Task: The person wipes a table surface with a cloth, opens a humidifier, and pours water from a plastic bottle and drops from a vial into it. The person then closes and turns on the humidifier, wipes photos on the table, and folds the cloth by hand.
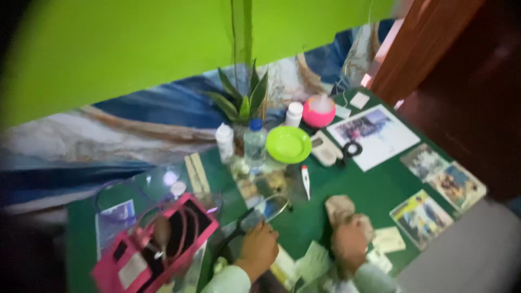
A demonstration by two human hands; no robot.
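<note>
**Wiping the glass with one hand bracing, one hand working**

Holding the work steady starts with your left hand [259, 247], low centre of the frame: its fingers are curled together on the dark tubing and the round glass lens [269, 208] just above the knuckles. Whether they truly pinch the tube or only rest on it I cannot tell, since the frame is blurred. Keep that hand low and firm so the lens does not skate over the green table [347, 187].

Your right hand [350, 241], a little to the right, is closed tight around a crumpled beige cloth [340, 209], which bulges out above the fist. Judging by this, gather the loose end into your palm so only a smooth pad meets the surface.

Around you, mind the clutter. A white thermometer [305, 182] lies just above and between the hands; a careless sweep would likely knock it. Higher up stand a clear water bottle [254, 144], a white squeeze bottle [224, 142] and a lime green bowl [288, 144], with a potted plant [244, 100] behind them. At lower left the pink case [154, 247] sits open with a bulb and tubing inside, close beside your left forearm. Printed cards [420, 217] lie at right, near the cloth hand. Paper slips [317, 263] under your wrists may slide, so press lightly.
</note>
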